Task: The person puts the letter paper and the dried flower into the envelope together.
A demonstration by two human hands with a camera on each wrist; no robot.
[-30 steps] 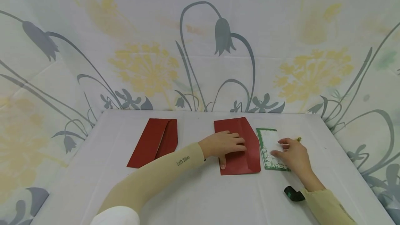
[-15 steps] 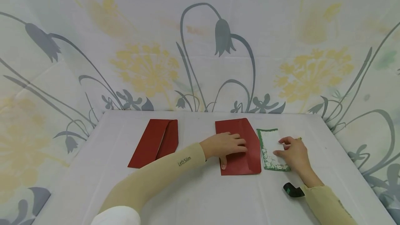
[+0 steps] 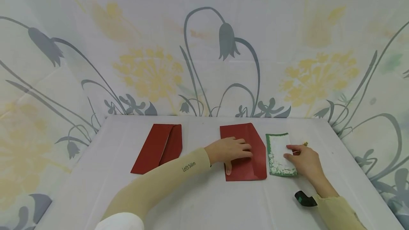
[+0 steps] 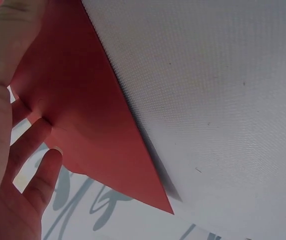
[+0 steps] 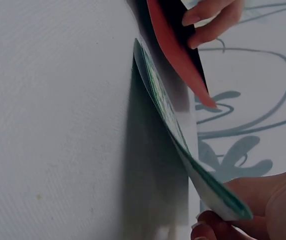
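Left hand (image 3: 230, 151) flat, pinning red envelope (image 3: 244, 152), centre frame; right hand (image 3: 303, 159) pinching green card (image 3: 279, 154): best lifted level, edge-first.

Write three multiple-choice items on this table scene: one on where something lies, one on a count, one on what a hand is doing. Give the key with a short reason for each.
1. Where does the green-bordered card lie relative to the red envelope under the left hand?
A. On the side toward the right hand
B. On top of it
C. Between the two envelopes

2. How many red envelopes are on the table?
A. One
B. Two
C. Four

3. What is the right hand doing?
A. Resting flat on bare cloth
B. Gripping the card's edge, lifting it
C. Holding a pen

Key: 1 A, the head view shows the card just past the near red envelope, beside the right hand. 2 B, that one plus the far red envelope lying apart. 3 B, the right wrist view shows the card raised off the cloth, fingers curled round its edge.
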